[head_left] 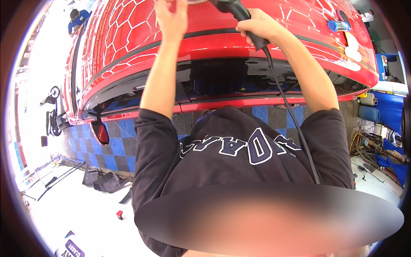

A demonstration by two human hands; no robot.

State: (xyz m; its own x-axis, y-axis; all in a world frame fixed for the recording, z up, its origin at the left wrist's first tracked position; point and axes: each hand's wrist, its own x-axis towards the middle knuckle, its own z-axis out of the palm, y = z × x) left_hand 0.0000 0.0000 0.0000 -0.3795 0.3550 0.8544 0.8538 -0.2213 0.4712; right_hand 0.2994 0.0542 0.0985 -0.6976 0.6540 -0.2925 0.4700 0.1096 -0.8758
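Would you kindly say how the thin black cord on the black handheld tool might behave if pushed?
The thin black cord should probably flex, as it bends in a gentle curve. It looks fairly light, being much thinner than the black handheld tool. A push might tug that tool, since the cord joins its end.
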